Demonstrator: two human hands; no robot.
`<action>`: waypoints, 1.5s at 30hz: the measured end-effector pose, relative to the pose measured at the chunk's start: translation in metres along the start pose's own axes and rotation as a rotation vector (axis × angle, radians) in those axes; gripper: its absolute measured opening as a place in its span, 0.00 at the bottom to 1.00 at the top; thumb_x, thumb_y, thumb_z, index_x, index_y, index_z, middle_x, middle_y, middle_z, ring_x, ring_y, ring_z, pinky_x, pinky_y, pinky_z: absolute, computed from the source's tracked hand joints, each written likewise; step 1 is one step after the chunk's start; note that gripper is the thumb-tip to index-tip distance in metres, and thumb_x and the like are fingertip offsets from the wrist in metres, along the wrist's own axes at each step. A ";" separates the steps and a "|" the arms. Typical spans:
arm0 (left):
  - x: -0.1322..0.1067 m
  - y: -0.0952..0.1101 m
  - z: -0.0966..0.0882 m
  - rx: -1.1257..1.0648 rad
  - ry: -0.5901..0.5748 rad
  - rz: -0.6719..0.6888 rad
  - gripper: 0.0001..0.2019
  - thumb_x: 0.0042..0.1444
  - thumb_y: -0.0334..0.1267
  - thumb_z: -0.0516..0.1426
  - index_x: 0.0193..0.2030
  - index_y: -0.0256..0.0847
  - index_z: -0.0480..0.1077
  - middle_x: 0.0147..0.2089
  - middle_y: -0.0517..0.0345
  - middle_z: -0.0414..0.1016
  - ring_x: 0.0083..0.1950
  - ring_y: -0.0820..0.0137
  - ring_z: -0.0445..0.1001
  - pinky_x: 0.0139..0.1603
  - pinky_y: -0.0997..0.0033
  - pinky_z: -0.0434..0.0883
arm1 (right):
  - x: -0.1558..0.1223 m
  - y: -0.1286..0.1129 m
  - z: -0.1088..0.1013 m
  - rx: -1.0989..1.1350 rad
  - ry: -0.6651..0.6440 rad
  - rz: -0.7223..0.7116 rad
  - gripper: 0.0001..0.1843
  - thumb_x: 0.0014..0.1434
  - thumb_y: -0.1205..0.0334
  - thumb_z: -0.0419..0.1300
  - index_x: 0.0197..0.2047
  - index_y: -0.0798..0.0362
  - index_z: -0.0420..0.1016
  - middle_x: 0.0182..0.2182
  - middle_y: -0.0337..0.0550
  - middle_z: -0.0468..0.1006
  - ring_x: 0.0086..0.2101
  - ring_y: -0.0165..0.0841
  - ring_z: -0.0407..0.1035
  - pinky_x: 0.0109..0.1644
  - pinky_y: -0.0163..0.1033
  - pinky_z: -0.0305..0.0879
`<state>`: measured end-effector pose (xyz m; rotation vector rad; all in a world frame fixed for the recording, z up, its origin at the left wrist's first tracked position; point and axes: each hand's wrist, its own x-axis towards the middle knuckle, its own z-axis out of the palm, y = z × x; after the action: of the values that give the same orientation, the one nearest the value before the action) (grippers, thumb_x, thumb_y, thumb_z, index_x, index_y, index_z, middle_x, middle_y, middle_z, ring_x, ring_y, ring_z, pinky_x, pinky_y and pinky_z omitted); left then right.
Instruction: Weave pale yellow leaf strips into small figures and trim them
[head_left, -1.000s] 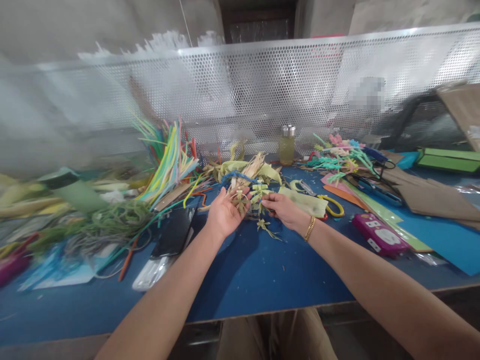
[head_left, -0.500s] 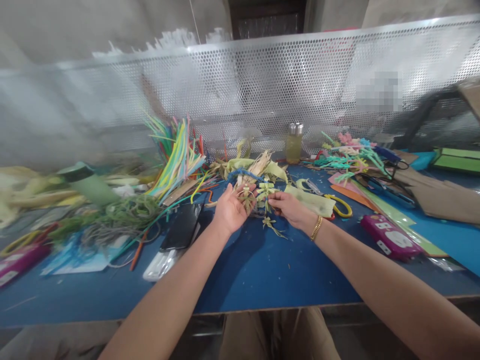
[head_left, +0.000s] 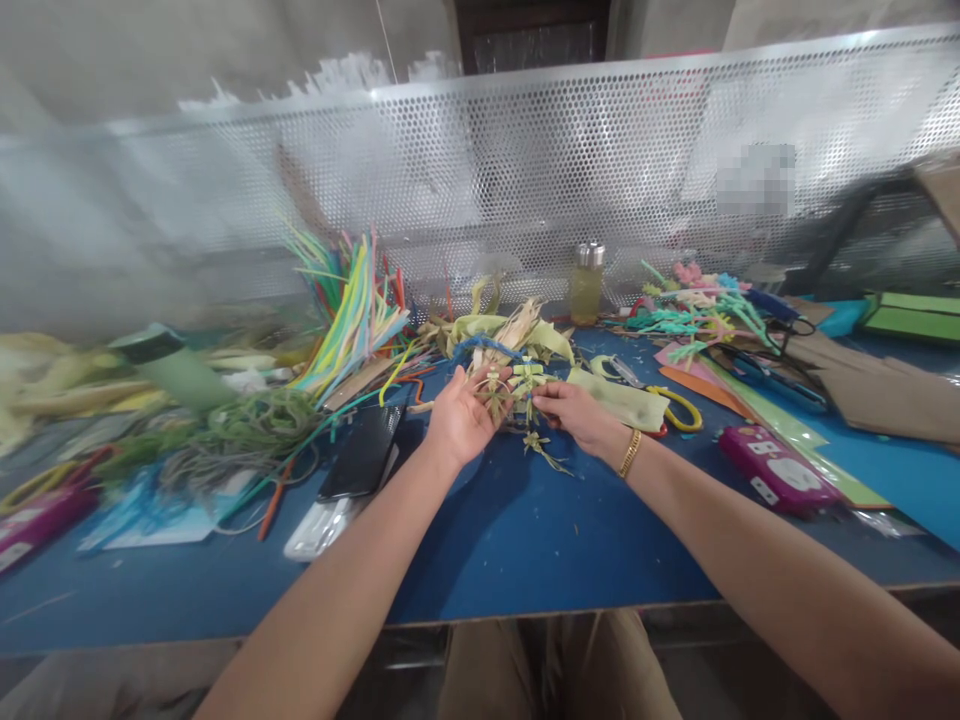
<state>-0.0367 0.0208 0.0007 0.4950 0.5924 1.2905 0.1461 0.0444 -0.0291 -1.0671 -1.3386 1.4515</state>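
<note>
My left hand (head_left: 459, 420) lies palm up on the blue table (head_left: 495, 540), its fingers curled round a small bundle of dried leaf strips (head_left: 493, 392). My right hand (head_left: 576, 415), with a gold bracelet at the wrist, pinches a green folded leaf piece (head_left: 529, 378) just right of that bundle. A small leaf scrap (head_left: 541, 447) lies on the table right below both hands. A heap of pale green leaves and husks (head_left: 501, 335) sits just behind them.
Coloured strips (head_left: 346, 310) fan up at the left, beside a black phone (head_left: 364, 452) and a green bottle (head_left: 174, 372). Yellow-handled scissors (head_left: 667, 405), a small jar (head_left: 587, 283), a pink case (head_left: 780, 472), and cardboard (head_left: 870, 390) lie right. A perforated metal screen (head_left: 525, 170) stands behind.
The view has shifted slightly. Both hands stay together at the same spot, working on the leaf bundle with only small finger movements.
</note>
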 end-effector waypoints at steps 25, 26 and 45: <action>0.007 -0.028 -0.006 0.624 0.085 0.100 0.25 0.37 0.33 0.70 0.43 0.41 0.68 0.31 0.63 0.73 0.30 0.75 0.71 0.30 0.75 0.64 | -0.005 -0.007 0.004 -0.049 -0.044 -0.125 0.09 0.45 0.64 0.65 0.32 0.55 0.73 0.26 0.36 0.73 0.25 0.24 0.60 0.30 0.34 0.56; 0.007 -0.028 -0.004 0.636 0.086 0.100 0.24 0.37 0.33 0.70 0.42 0.40 0.68 0.31 0.63 0.73 0.30 0.75 0.71 0.30 0.75 0.64 | -0.005 -0.008 0.004 -0.053 -0.050 -0.130 0.09 0.45 0.65 0.65 0.32 0.55 0.72 0.26 0.36 0.73 0.25 0.25 0.61 0.31 0.34 0.57; 0.004 -0.020 0.002 0.378 -0.043 -0.048 0.16 0.40 0.29 0.69 0.36 0.38 0.71 0.29 0.62 0.75 0.27 0.76 0.73 0.28 0.78 0.69 | -0.010 -0.016 -0.001 0.230 -0.238 0.107 0.11 0.44 0.69 0.66 0.33 0.52 0.72 0.23 0.33 0.69 0.24 0.25 0.63 0.30 0.34 0.66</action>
<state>-0.0199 0.0200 -0.0114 0.8127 0.8131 1.1217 0.1499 0.0356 -0.0125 -0.8467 -1.2529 1.8095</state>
